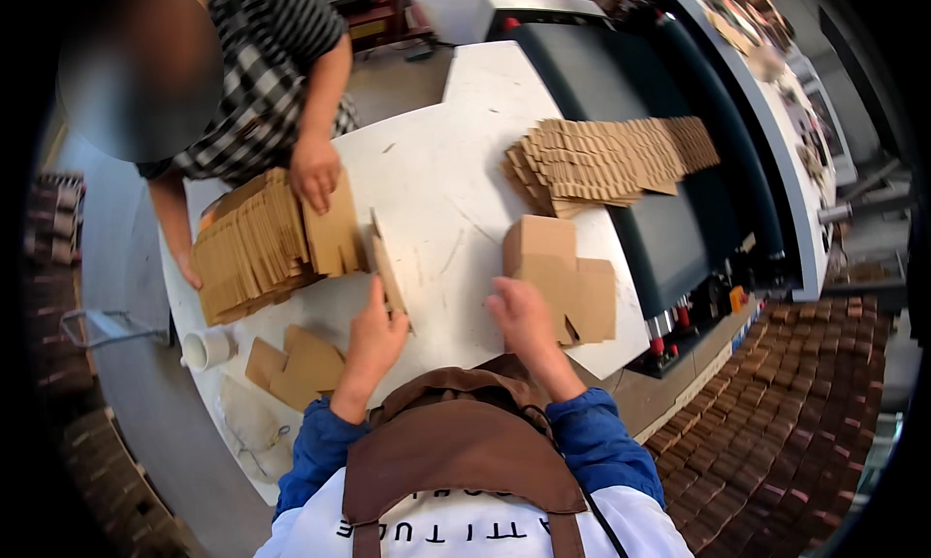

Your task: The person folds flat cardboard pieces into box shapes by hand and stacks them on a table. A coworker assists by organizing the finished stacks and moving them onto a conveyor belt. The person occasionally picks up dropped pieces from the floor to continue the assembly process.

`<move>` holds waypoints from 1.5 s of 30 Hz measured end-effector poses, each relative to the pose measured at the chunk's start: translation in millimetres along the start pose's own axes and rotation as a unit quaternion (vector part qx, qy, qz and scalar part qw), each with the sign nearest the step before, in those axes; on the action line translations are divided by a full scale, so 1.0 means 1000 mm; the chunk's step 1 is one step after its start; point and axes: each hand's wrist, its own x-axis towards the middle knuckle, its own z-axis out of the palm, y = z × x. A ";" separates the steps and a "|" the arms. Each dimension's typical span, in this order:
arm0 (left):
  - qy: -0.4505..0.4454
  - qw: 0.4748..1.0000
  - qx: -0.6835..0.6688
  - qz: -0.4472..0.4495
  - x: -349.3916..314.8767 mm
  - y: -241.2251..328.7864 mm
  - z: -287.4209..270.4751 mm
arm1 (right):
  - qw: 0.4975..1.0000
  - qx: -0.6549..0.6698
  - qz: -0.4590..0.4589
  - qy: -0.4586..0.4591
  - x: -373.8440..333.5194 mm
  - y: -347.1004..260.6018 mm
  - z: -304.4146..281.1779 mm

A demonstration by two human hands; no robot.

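Observation:
My left hand point(376, 333) is at the near middle of the white table, closed on the lower edge of a thin cardboard piece point(390, 275) seen almost edge-on. To the right, my right hand point(524, 316) has its fingers curled in at the left edge of a flat cardboard box blank point(558, 272). The blank has stepped flaps, and my hand covers part of it. What the right fingertips grip is partly hidden. Another flat box blank point(308, 367) lies left of my left hand.
Across the table, a co-worker's hands point(316, 173) hold a thick row of cardboard blanks point(254, 250). A fanned pile of blanks point(606, 160) rests partly on the dark conveyor belt point(669, 230). A white mug point(208, 349) and a clear plastic bag point(250, 414) stand near the left edge.

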 end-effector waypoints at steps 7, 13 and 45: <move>0.002 0.997 0.069 0.022 -0.001 0.031 0.020 | 0.919 -0.244 0.303 0.069 -0.039 0.132 -0.110; -0.069 0.993 0.093 0.022 -0.019 0.090 0.092 | 0.943 -0.115 0.312 0.020 -0.043 0.155 -0.109; 0.134 0.965 0.224 -0.040 -0.026 0.054 0.058 | 0.994 0.072 -0.040 -0.071 0.044 -0.031 -0.081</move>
